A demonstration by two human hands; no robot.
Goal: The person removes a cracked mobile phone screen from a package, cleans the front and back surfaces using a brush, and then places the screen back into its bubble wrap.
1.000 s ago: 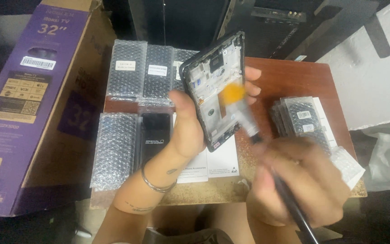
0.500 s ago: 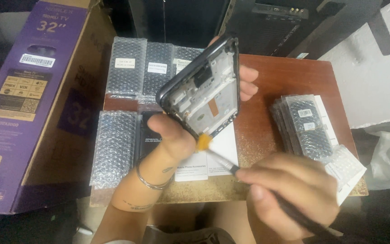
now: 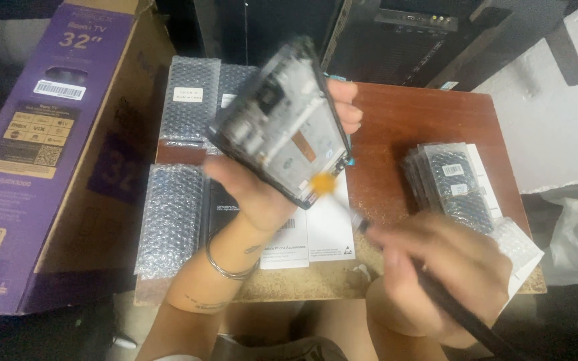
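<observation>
While the purple box (image 3: pixel 41 154) sits at nine o'clock on the counter (image 3: pixel 423 127), the left hand (image 3: pixel 262 194) grips the phone frame (image 3: pixel 279 124), now tilted flatter; the right hand (image 3: pixel 436 274) clasps the brush (image 3: pixel 342 197), withdrawn to its lower edge.

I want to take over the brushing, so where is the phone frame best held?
By its long black edges, from underneath, as the left hand holds the phone frame: its open inner side faces up tilted, and the brush works the lower corner, so hands should stay off that face.
</observation>
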